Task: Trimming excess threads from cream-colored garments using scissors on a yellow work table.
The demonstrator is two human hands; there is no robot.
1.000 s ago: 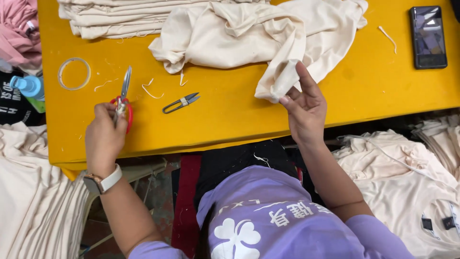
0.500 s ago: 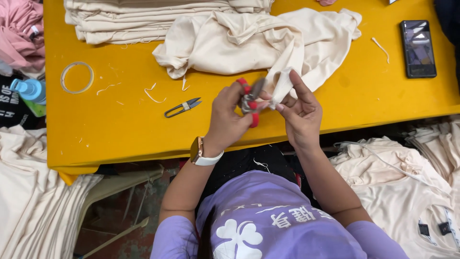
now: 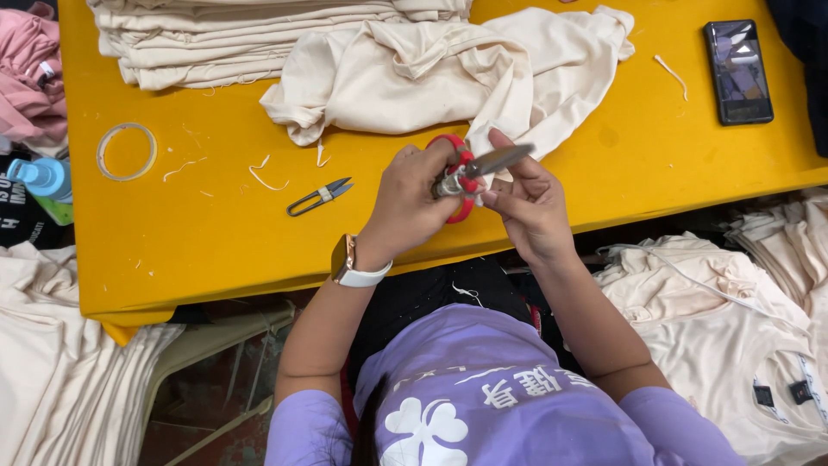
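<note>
My left hand (image 3: 407, 205), with a watch on its wrist, grips red-handled scissors (image 3: 485, 161) whose blades point right. My right hand (image 3: 533, 207) pinches a hanging edge of the cream garment (image 3: 414, 73), right beside the blades. That garment lies crumpled on the yellow table (image 3: 216, 250). Both hands meet just above the table's near edge. A small pair of thread snips (image 3: 319, 197) lies on the table to the left of my left hand.
Folded cream garments (image 3: 216, 43) are stacked at the back left. A phone (image 3: 737, 71) lies at the right, a tape ring (image 3: 126, 151) and blue bottle (image 3: 39, 177) at the left. Cream garment piles lie below the table on the left (image 3: 52, 362) and right (image 3: 733, 319).
My left hand lifted the scissors from the left of the table and brought them right to the garment edge held by my right hand, which drew nearer to me.
</note>
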